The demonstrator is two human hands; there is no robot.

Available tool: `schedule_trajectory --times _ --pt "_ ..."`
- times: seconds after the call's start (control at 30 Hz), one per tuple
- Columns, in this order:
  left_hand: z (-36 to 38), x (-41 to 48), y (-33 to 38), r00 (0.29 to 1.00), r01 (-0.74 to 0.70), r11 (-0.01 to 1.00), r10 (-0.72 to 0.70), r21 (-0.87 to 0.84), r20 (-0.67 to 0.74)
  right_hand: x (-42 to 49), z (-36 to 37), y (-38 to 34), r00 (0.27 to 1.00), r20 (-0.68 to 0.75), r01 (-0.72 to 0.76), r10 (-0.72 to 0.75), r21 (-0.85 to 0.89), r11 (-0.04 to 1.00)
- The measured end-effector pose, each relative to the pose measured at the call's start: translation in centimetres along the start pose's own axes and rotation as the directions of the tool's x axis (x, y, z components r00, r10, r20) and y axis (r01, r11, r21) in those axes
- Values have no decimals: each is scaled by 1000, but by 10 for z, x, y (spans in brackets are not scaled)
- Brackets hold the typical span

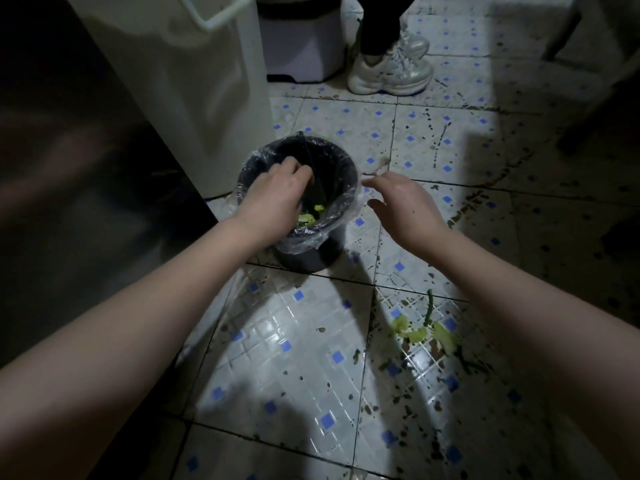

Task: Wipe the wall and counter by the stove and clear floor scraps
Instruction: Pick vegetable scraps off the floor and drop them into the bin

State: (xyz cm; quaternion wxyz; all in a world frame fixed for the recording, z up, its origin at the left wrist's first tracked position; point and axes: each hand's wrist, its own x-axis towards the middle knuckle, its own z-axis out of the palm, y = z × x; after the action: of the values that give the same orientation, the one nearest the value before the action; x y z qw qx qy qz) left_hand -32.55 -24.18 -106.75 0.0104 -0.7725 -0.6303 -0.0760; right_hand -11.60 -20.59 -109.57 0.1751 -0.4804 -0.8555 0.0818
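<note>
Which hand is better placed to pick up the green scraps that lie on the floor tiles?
The right hand: it hovers open and empty beside the bin, on the same side as the green scraps. The left hand reaches into the bin.

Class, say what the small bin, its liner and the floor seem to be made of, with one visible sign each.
Bin: probably plastic, dark and matte; smooth moulded wall. Liner: thin clear plastic film; crinkled, glossy, folded over the rim. Floor: likely glazed ceramic tile; shiny reflections, grout lines.
</note>
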Motion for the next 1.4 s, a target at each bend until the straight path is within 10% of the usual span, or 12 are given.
schedule_trajectory --times 0.7,1.0,1.4 --pt "92 25 129 933 -325 944 329 -50 143 -174 27 116 869 207 -461 449 11 887" --pt "144 -7 142 806 -502 861 434 77 402 -184 60 113 848 368 -426 382 43 904" --pt "188 -36 122 804 -519 854 485 9 344 -168 79 105 877 416 -270 240 14 963"
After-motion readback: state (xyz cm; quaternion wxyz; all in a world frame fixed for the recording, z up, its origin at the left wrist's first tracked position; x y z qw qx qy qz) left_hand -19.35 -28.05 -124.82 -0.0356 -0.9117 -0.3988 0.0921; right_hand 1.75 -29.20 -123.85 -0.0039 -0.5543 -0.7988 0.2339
